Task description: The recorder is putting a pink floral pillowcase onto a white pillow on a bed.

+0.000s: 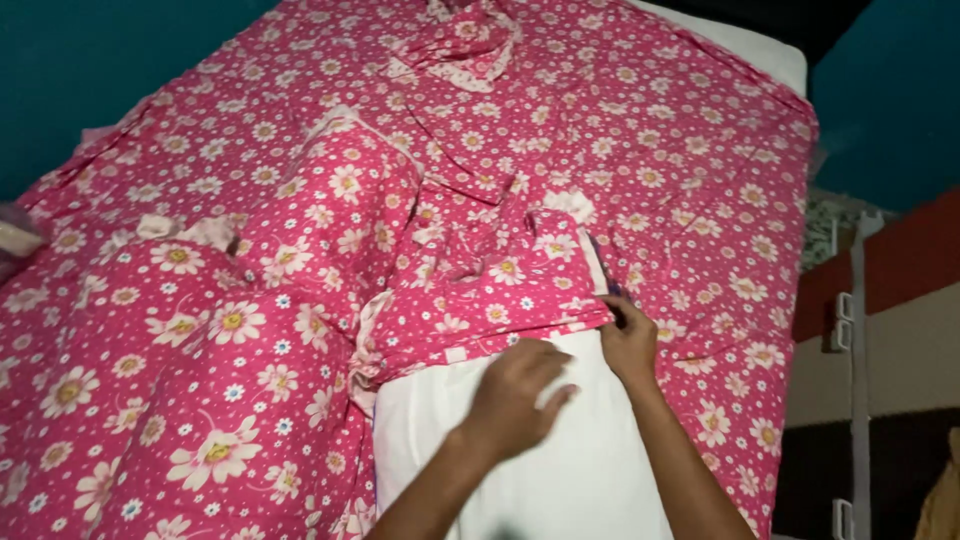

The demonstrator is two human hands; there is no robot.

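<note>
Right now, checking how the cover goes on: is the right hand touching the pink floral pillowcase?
Touching. The head view shows the right hand with its fingers pinching the open edge of the pink floral pillowcase over the white pillow.

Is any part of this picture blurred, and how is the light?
Head view: the left hand is motion-blurred over the white pillow; the right hand and pink floral cover look sharper; the light is dim, and the corners are dark.

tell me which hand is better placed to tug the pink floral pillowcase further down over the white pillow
Probably the right hand: it sits at the pillowcase's open edge, fingers on the hem at the corner. The left hand lies on the bare white pillow, below the hem, blurred, with no grip on the fabric.
</note>
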